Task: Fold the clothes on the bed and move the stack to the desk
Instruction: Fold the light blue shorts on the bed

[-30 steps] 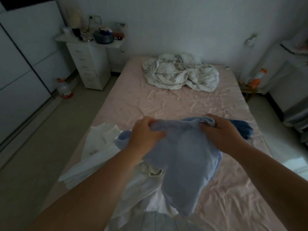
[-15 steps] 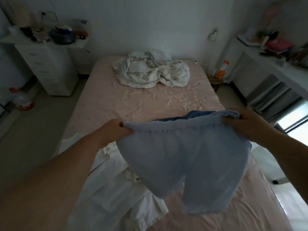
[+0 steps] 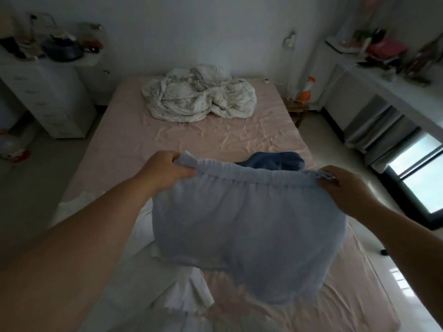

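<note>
Head view: left hand [image 3: 165, 170], right hand [image 3: 345, 188] pinch pale-blue shorts [image 3: 249, 224] waistband; no legible writing.

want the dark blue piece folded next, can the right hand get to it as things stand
Probably not right away: the right hand grips the waistband of the light blue shorts, as does the left hand. The dark blue garment lies uncovered just beyond, so the path looks free once the right hand lets go.

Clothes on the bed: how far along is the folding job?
Early. Nothing folded shows, and no stack. In hand: the left hand and right hand grip the waistband of light blue shorts, held spread above the bed. Left: folding them, the dark blue garment behind, the white clothes at the near left, then carrying all to the desk.
</note>
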